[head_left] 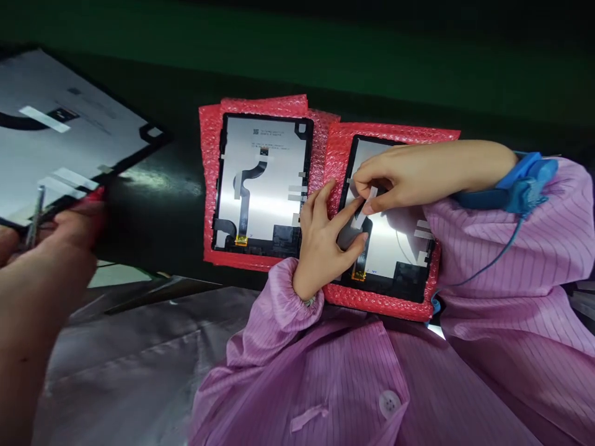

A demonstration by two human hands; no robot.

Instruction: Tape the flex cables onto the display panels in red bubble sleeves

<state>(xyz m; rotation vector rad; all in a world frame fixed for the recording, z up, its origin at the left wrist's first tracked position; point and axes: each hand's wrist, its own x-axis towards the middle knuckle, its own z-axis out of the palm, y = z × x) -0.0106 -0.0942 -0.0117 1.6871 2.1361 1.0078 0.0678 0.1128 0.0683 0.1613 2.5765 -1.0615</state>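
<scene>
A tablet screen panel (pixel 390 248) lies back side up on red bubble wrap (pixel 400 131) in front of me. Over its ribbon cable, my right hand (pixel 395 176) pinches a short whitish strip of tape (pixel 370 199) between thumb and fingertips. My left hand (pixel 325 241) rests on the panel's left edge, fingers spread, its index fingertip close to the strip and its thumb over the cable. An orange-yellow connector end (pixel 358 272) shows at the cable's lower end. Part of the panel is hidden under my right hand and sleeve.
Left of it, a second screen panel (pixel 279 204) lies on more red bubble wrap (pixel 209 186). Farther left, a co-worker's hand (pixel 74 229) holds a thin metal tool at a larger panel (pixel 106 118). A blue wrist strap cord (pixel 493 263) hangs from my right wrist.
</scene>
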